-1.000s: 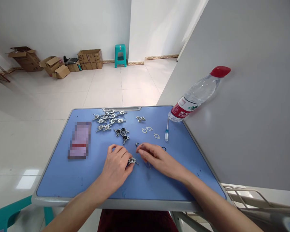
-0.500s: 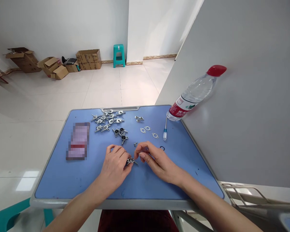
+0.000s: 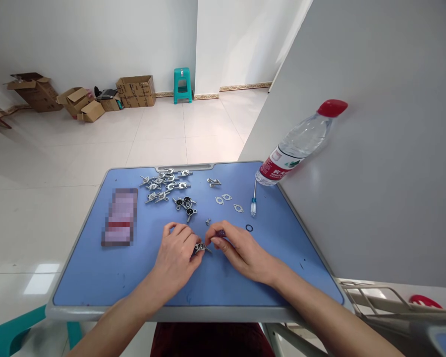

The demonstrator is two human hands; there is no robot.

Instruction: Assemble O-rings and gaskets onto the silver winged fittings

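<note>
My left hand is closed on a small metal fitting with a flange and a pipe stub, held low over the table. Its lower part is hidden by the fingers. My right hand is closed beside it, thumb and index fingertips right at the fitting's edge. A small dark purple thing shows inside the curled right fingers; its kind and its tip are hidden. Just beyond the hands lie tiny screws. Further off is a cluster of fittings with round black insides.
Several similar metal fittings lie at the back left, small metal pieces at the back. Flat gaskets, a black O-ring and a screwdriver lie right. A water bottle stands by the grey panel; a pixelated purple object lies left.
My right hand has turned slightly, and the purple thing in it shows darker and a little lower. The O-ring is now fully uncovered. My left hand stays put on the fitting.
</note>
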